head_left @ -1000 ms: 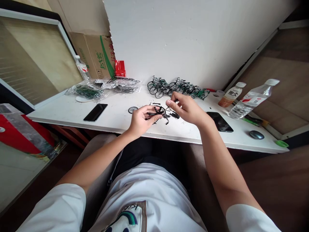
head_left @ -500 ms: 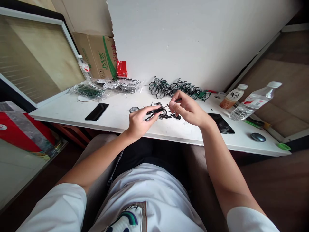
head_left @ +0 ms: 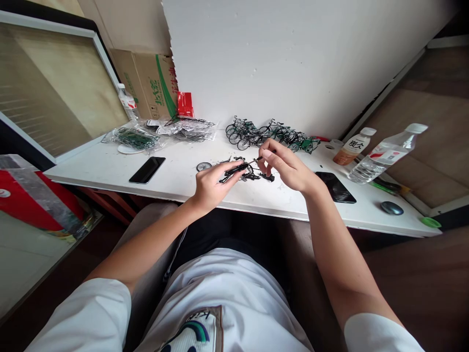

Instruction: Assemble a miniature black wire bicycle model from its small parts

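Observation:
Between thumb and fingers, my left hand [head_left: 213,185] pinches a small black model bicycle part [head_left: 235,170], held just above the white table. My right hand [head_left: 287,168] is closed on a thin screwdriver [head_left: 255,160], whose shaft slopes down left to that part. My fingers hide most of its handle, and I cannot tell exactly where the tip touches. Under and between the hands lie loose black bicycle pieces [head_left: 268,177]. A small spoked wheel [head_left: 203,166] lies flat just left of my left fingers.
Several assembled miniature bicycles [head_left: 244,134] stand along the wall. Plastic bags of parts [head_left: 137,139] lie at the back left, near a phone [head_left: 147,170]. At right are a black tablet-like device [head_left: 337,187], a mouse [head_left: 392,208], a brown-drink bottle [head_left: 353,146] and a water bottle [head_left: 388,154].
My right fingers have shifted slightly downward and turned on the screwdriver. The part in my left hand has tilted a little; the left hand itself stays nearly in place.

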Demonstrator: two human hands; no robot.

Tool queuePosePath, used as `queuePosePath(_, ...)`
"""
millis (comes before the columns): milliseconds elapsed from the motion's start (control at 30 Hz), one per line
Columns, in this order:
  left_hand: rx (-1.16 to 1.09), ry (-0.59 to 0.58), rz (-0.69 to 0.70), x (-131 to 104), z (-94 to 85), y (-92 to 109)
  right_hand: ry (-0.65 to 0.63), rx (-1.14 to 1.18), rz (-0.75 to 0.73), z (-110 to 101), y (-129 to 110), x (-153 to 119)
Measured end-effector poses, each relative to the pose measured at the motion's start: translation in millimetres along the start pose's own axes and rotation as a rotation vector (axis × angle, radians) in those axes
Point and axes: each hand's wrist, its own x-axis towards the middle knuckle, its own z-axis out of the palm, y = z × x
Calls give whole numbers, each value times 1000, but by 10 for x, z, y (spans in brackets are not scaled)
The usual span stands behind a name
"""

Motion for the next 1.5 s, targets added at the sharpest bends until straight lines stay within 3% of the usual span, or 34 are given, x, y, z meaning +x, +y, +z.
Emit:
queuePosePath(267, 28, -8, 48, -5, 6, -12, 0, 68, -27, 17, 85, 16)
queuePosePath(533, 12, -19, 45, -26, 25, -2, 54, -132, -8, 15, 67, 45)
queuePosePath(833, 16, -20, 44, -7, 5, 22, 27, -10, 22, 10, -13, 16)
queuePosePath(1067, -6, -30, 89, 1, -7, 52, 48, -215, -46, 16, -154, -1)
queuePosePath(1233, -6, -33, 8, 41, -31, 48, 7, -204, -62, -9, -193, -8)
queuePosePath(1500, -45, -12, -100, 86, -49, 95, 94, 17, -40, -70, 62, 25)
